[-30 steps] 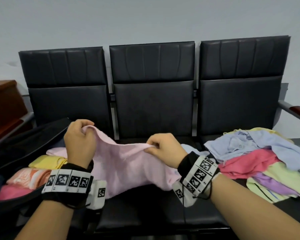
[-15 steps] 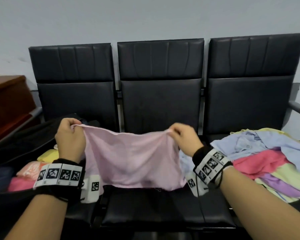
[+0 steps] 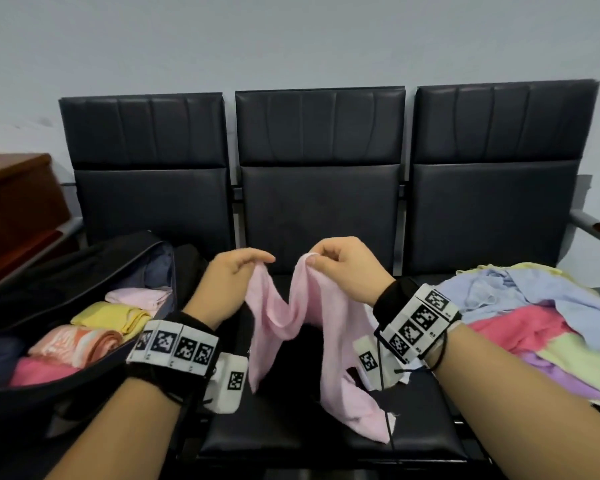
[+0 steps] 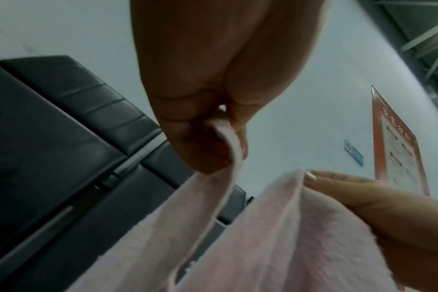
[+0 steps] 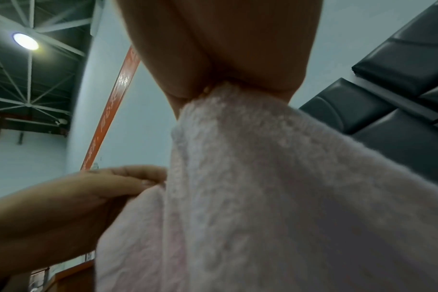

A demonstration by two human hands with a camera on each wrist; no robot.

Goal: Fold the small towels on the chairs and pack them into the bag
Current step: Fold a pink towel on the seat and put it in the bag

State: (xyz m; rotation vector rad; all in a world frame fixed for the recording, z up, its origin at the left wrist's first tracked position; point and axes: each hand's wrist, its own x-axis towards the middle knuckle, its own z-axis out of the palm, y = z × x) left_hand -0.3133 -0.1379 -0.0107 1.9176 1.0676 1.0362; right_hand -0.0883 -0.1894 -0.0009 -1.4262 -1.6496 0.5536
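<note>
Between my two hands, just above the middle seat, hangs the pink towel, and it feels as it looks: light, limp, with no stiffness to help me. It sags in a deep loop between my grips and its two tails drop toward the cushion, one lower corner trailing down near the front of the seat. It is fluffy terry with a thin stitched hem, so it will not slip, but it will crumple wherever I let it go slack. The corners are the places to hold, right on the hem, where a pinch keeps the edge straight.

That is how I have it. My left hand pinches one top corner between thumb and fingers, the hem running out below them. My right hand is clenched on the other top corner, the cloth bunched between thumb and fingers. The two corners are near each other but not yet touching; I judge the fold in half is under way, and the edges will need matching before I lay it down.

Further left, the open black bag already holds folded towels in pink, yellow, orange and deep pink. Further right, a loose pile of towels waits on the right seat. Beyond stand the black chair backs.
</note>
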